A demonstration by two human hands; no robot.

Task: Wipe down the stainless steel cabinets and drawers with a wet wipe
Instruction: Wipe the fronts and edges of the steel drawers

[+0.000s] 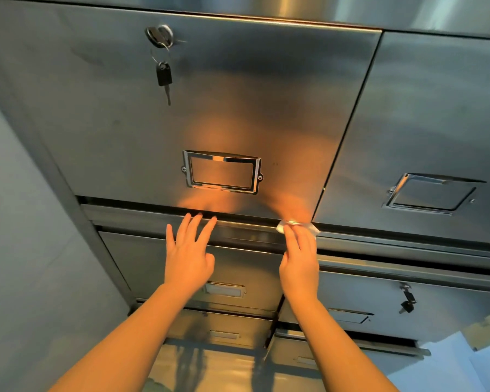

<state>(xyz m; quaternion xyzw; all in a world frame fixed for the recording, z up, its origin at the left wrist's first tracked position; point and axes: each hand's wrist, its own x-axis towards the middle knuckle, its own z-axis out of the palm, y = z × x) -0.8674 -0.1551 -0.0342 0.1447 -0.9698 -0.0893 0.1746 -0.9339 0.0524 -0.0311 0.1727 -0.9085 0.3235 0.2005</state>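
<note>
our right hand [299, 258] presses the wet wipe [297, 226] with straight fingers onto the handle lip of the top drawer [238, 108], near its right corner. our left hand [188, 256] lies flat, fingers spread, fingertips on that same lip. we can't see inside any drawer; a key [164, 77] hangs from the lock [159, 35].

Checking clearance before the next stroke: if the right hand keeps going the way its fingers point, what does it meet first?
Probably the lower edge of the upper drawer front, right above the wet wipe under the right hand; depth is unclear.
</note>
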